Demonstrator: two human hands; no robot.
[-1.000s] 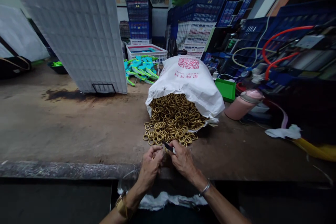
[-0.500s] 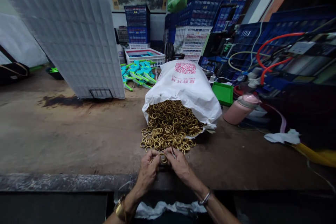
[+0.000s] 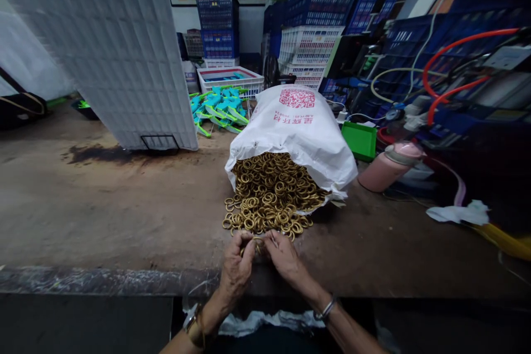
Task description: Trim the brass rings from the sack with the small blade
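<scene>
A white sack (image 3: 298, 133) lies on its side on the brown workbench (image 3: 103, 210), and several brass-coloured rings (image 3: 269, 193) spill from its mouth toward me. Just in front of that pile, my left hand (image 3: 238, 265) and my right hand (image 3: 284, 257) meet with fingers pinched together on a ring (image 3: 258, 243) held between them. A thin dark tool tip shows at my right fingers, too small to name. A watch sits on my left wrist and a bracelet on my right.
A white gridded panel (image 3: 120, 50) leans at the back left. Teal plastic parts (image 3: 218, 108) and stacked blue and white crates (image 3: 307, 38) stand behind the sack. To the right are a green box (image 3: 359, 141), a pink bottle (image 3: 390, 166) and red hoses (image 3: 456, 66).
My hands have closed in on each other around a ring. The dark tool that stuck out from my right hand a second ago is now mostly hidden.
</scene>
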